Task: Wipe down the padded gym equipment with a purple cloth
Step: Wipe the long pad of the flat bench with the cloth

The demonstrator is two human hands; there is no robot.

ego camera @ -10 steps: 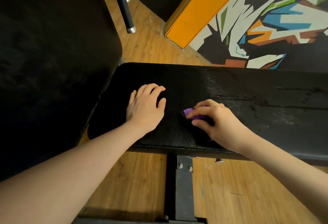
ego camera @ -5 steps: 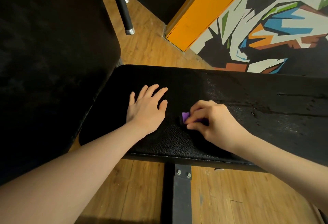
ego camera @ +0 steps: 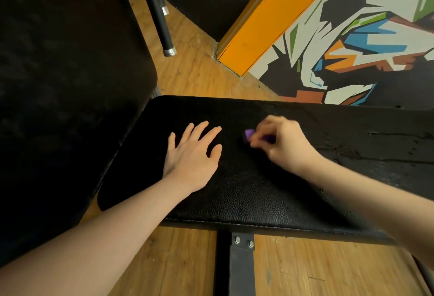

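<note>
A black padded bench [ego camera: 246, 197] with a grained leather top spans the middle of the head view; its right part is cracked and worn. My left hand [ego camera: 192, 155] lies flat on the pad with fingers spread. To its right, my right hand [ego camera: 281, 143] has curled fingers pinching a small purple cloth [ego camera: 249, 134] against the pad. Only a corner of the cloth shows past my fingers, and the hand is motion-blurred.
A large black padded piece [ego camera: 65, 84] stands close on the left. Black tube legs with metal tips [ego camera: 168, 47] rest on the wooden floor beyond it. An orange post [ego camera: 270, 16] and a painted wall [ego camera: 352, 61] rise behind the bench. The bench's steel frame [ego camera: 242, 267] runs below.
My right hand has slid the purple cloth away from me across the pad, toward its far edge. My left hand stays flat in the same spot.
</note>
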